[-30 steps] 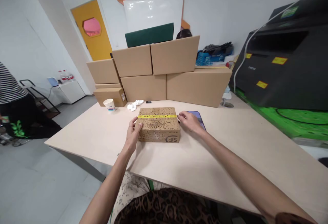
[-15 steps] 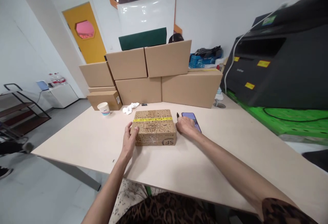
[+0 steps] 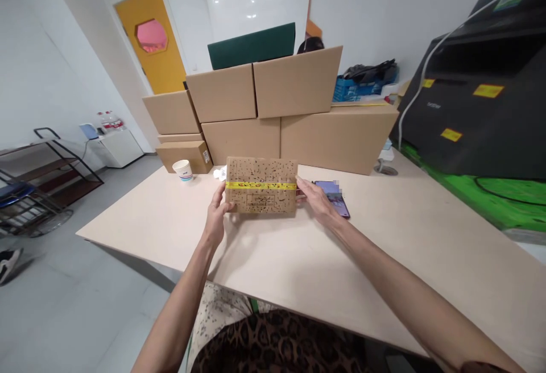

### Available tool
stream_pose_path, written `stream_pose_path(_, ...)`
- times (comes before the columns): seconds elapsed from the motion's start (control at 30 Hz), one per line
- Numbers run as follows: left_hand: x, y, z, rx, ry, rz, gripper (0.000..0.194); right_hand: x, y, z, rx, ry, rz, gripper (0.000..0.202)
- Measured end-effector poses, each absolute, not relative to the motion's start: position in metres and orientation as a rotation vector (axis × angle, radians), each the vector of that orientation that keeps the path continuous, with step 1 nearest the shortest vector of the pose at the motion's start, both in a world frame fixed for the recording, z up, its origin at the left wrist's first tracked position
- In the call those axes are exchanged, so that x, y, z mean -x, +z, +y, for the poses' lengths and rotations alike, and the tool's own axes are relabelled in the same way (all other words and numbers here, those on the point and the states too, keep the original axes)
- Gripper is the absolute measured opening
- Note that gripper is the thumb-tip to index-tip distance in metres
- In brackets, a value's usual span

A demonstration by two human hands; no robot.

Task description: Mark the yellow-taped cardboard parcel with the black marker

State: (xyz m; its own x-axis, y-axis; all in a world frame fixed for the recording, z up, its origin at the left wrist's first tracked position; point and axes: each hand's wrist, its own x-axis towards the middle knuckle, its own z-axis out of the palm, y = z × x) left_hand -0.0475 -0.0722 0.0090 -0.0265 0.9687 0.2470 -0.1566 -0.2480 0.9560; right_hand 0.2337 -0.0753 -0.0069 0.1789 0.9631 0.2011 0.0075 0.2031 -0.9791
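A small cardboard box [image 3: 262, 170] with dark speckles, a yellow tape band and a printed panel is tilted up over the table, its taped face towards me. My left hand [image 3: 216, 219] grips its left end, the thumb on the near left corner. At the right end, my right hand [image 3: 314, 199] is closed on the box, fingers along the side and partly hidden behind it. Just beyond that hand lies a phone [image 3: 339, 201] with a lit screen, partly covered by the hand.
Large cartons [image 3: 241, 139] are stacked along the back of the table [image 3: 145, 231], topped by a dark green box [image 3: 251, 46]. A paper cup [image 3: 183, 170] and crumpled white tissue [image 3: 220, 174] are at the left. A big black printer [image 3: 473, 100] stands at the right.
The box has been tipped up from lying flat, its taped face turned towards me. My right hand has moved from beside the phone onto the box's right end. The view has shifted slightly.
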Motion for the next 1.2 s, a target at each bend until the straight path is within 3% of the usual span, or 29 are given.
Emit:
stream_pose_path(0.13, 0.042, -0.002, -0.055, -1.138, 1.424, 1.100, 0.053, -0.231, -0.018, -0.079, 1.090, 0.929, -1.108, 0.063)
stream_pose_path(0.47, 0.039, -0.018, -0.056, -1.065, 1.463, 0.871, 0.068, -0.221, -0.047, -0.092, 0.912, 0.836, -1.088, 0.053)
stream_pose_path(0.63, 0.044, -0.014, -0.059, -0.953, 1.566, 0.698, 0.062, -0.220, -0.052, -0.090, 0.878, 0.714, -1.096, 0.050)
stream_pose_path(0.97, 0.052, -0.013, -0.068, -0.860, 1.540, 0.569, 0.057, -0.212, -0.051, -0.096, 0.733, 0.821, -0.950, 0.038)
stream_pose_path(1.1, 0.052, -0.013, -0.066, -0.807, 1.567, 0.615, 0.060, -0.212, -0.050, -0.096, 0.766, 0.822, -0.982, 0.041)
stream_pose_path(1.2, 0.049, -0.017, -0.063, -0.791, 1.587, 0.750, 0.051, -0.213, -0.056, -0.095, 0.834, 0.825, -1.031, 0.044)
